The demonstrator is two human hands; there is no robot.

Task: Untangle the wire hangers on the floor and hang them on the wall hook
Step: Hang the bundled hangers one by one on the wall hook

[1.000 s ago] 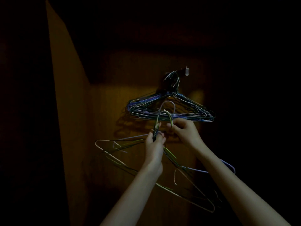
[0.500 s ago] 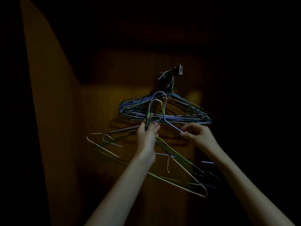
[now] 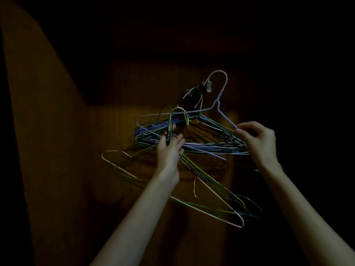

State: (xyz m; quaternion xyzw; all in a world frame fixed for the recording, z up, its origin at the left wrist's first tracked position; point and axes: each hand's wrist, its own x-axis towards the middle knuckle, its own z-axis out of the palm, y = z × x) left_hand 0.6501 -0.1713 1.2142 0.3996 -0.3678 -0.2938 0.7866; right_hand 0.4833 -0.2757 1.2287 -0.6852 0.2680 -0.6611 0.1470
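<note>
Right hand point(image 3: 257, 140) pinches lilac hanger point(image 3: 221, 101), its crook raised to hook point(image 3: 209, 86) | left hand point(image 3: 170, 148) grips spare bunch point(image 3: 209, 189) clear below

Hangers point(image 3: 192, 146) were thin wire w/ smooth coloured coating, the lilac one point(image 3: 221, 104) looked matt. Wall point(image 3: 115, 131) was brown wood, fine vertical grain, dull finish.

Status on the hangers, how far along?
Done: a bunch of hangers already hangs on the wall hook. In hand: right hand lifts a lilac hanger to the hook. Left: the tangled bundle held by the left hand.
</note>
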